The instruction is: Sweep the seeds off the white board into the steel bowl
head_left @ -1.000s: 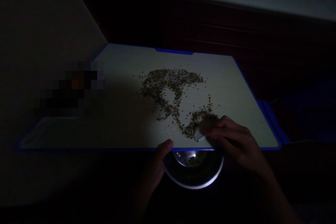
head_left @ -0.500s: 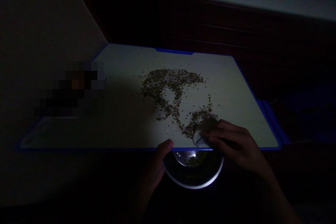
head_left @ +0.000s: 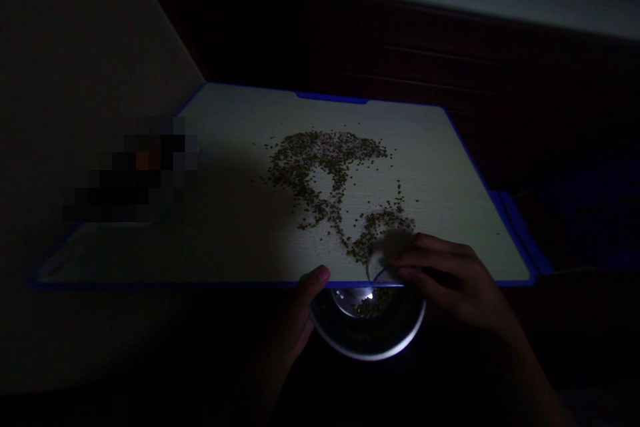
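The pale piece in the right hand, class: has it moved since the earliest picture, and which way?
Yes: against the board, the pale piece has shifted toward the near blue edge.

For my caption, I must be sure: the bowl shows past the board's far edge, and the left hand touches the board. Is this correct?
Not quite: the head view shows the bowl past the near edge of the board, not the far one. The left hand does touch the board.

Probably a home, dimly lit: small greenish grains (head_left: 295,160) lie across a blue-edged board (head_left: 427,170), with a shiny bowl (head_left: 373,337) below its near edge.
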### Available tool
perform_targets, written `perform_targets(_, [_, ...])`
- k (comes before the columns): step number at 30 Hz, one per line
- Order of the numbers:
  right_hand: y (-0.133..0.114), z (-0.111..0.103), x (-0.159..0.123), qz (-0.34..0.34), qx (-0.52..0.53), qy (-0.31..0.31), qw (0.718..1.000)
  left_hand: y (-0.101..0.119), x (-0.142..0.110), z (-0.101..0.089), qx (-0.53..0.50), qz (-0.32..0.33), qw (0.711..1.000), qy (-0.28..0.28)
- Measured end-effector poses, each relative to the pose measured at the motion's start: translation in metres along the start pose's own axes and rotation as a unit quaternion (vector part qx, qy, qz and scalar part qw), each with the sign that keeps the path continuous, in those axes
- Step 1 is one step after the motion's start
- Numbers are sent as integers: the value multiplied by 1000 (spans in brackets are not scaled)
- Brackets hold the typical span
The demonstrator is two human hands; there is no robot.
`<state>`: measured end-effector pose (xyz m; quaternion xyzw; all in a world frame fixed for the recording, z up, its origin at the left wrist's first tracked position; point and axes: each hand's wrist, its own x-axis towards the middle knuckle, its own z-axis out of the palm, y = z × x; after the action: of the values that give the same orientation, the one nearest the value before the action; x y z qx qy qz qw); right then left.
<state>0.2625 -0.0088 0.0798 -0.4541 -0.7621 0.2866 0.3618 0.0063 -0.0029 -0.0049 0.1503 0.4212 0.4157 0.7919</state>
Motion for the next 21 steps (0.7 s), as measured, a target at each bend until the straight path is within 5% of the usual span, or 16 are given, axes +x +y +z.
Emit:
perform_targets(8, [5,1,-2,71,-29,127,989,-2,3,-1,-12,8,1000,3])
perform_targets(21, [4,7,0,39,-73,107,991,1,0,3,-17,0,1000,3])
